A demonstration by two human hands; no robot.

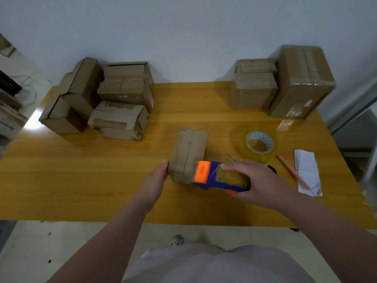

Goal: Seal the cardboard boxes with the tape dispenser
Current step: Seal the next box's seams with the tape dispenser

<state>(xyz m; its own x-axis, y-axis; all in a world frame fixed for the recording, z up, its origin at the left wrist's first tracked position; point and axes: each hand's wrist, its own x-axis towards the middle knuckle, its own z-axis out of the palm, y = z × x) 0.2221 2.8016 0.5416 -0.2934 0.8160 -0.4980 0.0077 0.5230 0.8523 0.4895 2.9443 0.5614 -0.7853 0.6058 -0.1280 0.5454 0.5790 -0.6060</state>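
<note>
Cardboard, brown and scuffed, makes up the small box (188,155) standing near the middle of the yellow wooden table (102,180), its top flaps meeting in a seam that runs from six to twelve o'clock. The left hand (157,178) braces the box at its nine o'clock side, fingers laid fairly straight against the wall rather than wrapped round it. The right hand (259,180) is curled firmly around the blue and orange tape dispenser (216,176), whose orange head touches the box's near right corner, at about five o'clock on the box. A roll of clear tape (259,142) lies flat on the table at three o'clock from the box. Further out at three o'clock, an orange pencil (293,172) lies across a white paper slip (308,172). A heap of boxes (102,99) sits at ten o'clock on the table, some with their flaps loose. Taller taped boxes (285,84) stand at two o'clock against the pale wall (183,37).
</note>
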